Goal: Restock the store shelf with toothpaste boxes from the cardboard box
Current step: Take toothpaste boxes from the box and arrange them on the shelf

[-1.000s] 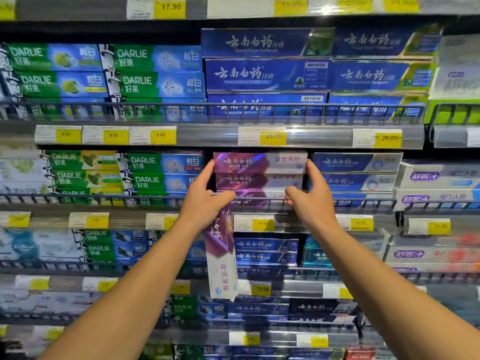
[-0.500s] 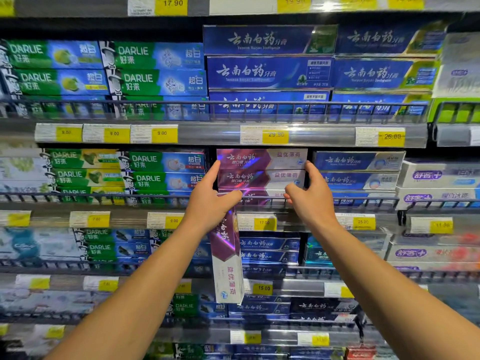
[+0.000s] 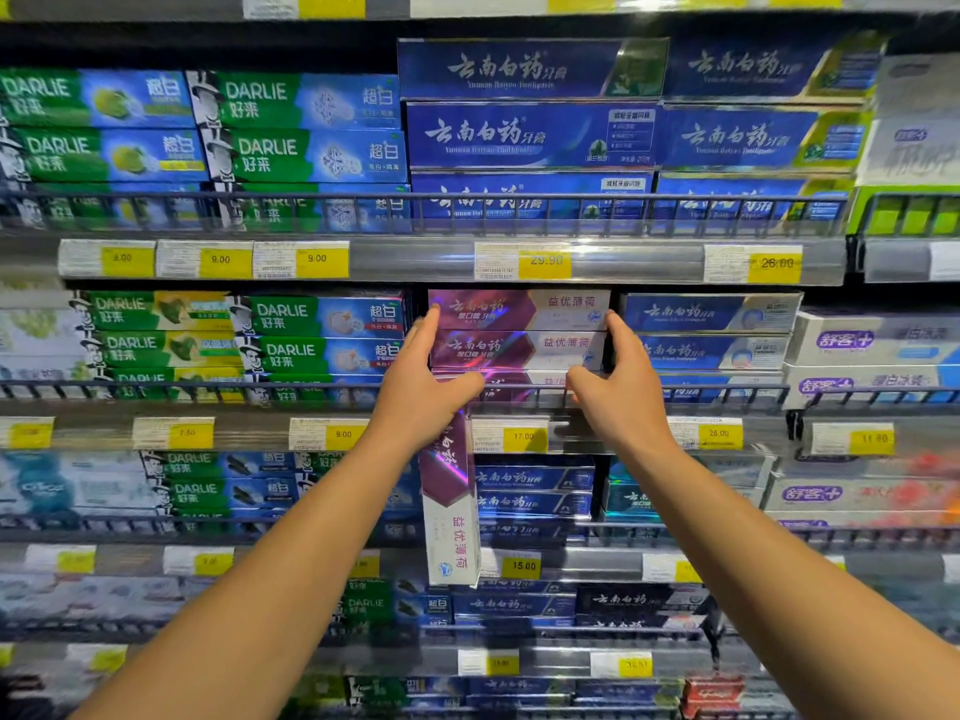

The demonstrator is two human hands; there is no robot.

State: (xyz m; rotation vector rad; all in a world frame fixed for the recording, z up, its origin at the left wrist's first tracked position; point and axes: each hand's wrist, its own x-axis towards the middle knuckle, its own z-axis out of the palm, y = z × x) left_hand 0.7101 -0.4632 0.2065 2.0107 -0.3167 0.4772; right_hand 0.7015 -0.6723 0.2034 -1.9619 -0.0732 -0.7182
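The left hand (image 3: pixel 423 394) still grips a purple toothpaste box (image 3: pixel 451 504) hanging upright below the shelf rail (image 3: pixel 311 389), unchanged. The right hand (image 3: pixel 621 392), fingers straight, still presses the purple stack (image 3: pixel 519 330) on the shelf.

3 stacked toothpaste boxes (image 3: pixel 519 335) sit on the shelf behind the wire rail (image 3: pixel 675 392), Darlie boxes (image 3: pixel 322 335) left, more boxes (image 3: pixel 711 332) right.

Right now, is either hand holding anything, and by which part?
The left hand holds a purple toothpaste box by its upper end, the box hanging down. The right hand touches the shelved purple stack, gripping nothing.
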